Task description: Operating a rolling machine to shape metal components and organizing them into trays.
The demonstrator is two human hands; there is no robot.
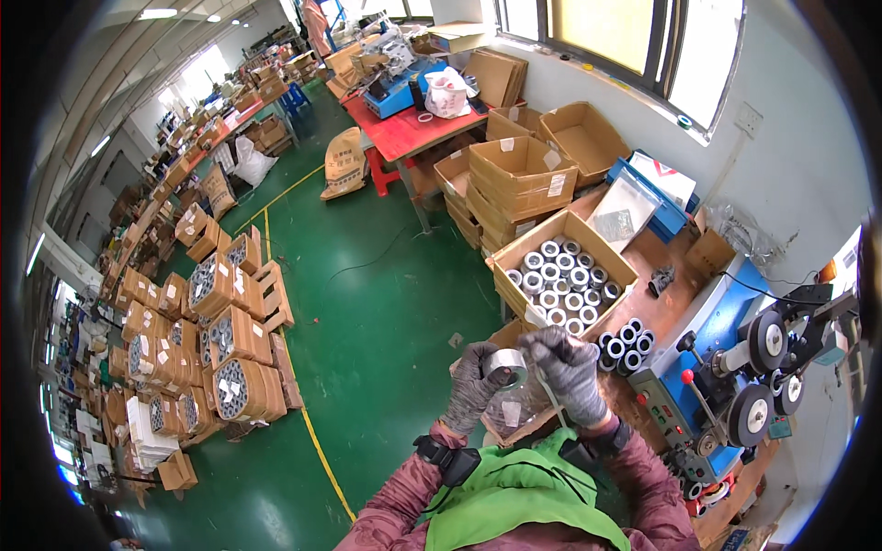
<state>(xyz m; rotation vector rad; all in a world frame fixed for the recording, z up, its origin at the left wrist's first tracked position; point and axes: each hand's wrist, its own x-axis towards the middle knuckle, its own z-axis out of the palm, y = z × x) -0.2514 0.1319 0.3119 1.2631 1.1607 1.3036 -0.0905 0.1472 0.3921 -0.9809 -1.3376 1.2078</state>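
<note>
My left hand (473, 387), in a grey glove, grips a silver metal ring (507, 365) by its side, the fingers wrapped round it. The ring's round opening faces up toward me. Close by on the right, my gloved right hand (567, 375) has its fingers curled together near the ring's edge. Whatever those fingers hold, if anything, is hidden; a thin pale strip shows just below them. Under both hands is a cardboard box (501, 432) with clear plastic in it. Ahead, an open carton (617, 292) holds many similar silver rings (551, 271).
Black-edged rings (627, 344) stand grouped on the bench at my right. Beyond them sits a blue machine (675, 404) with black wheels (749, 415). Empty cartons (524, 170) are stacked near the window. Filled boxes (243, 386) stand on pallets across the green floor (377, 312).
</note>
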